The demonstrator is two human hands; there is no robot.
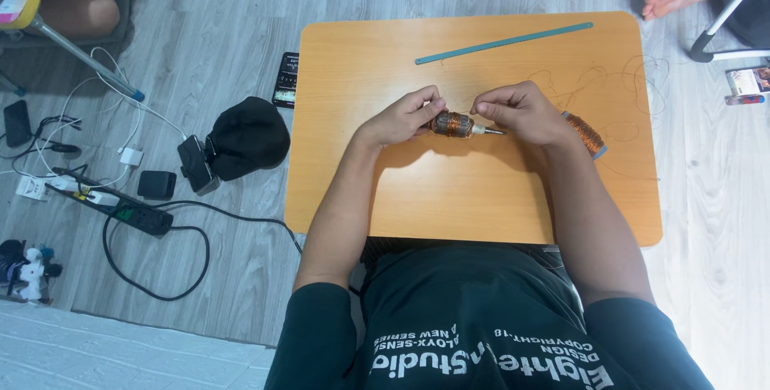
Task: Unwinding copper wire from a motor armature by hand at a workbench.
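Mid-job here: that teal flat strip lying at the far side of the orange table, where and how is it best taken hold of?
Pinch the teal strip across its narrow width near the middle, coming from above. It lies flat and slanted on the table, clear of both hands, so it may need tipping up at one long edge first.

I see my left hand (401, 119) and right hand (517, 109) pinching a small motor core (454, 124) wound in glossy copper wire, with a bright, smooth metal shaft (491, 130) sticking out. The table (449, 197) has a smooth, matt orange wood-look top. A spool (585, 133) of shiny copper wire lies on it, with loose hair-thin strands (634, 77). The long strip (504, 42) looks teal, flat and matt. The floor (241, 5) is grey wood-grain plank; the cap (249, 137) is matt black cloth.
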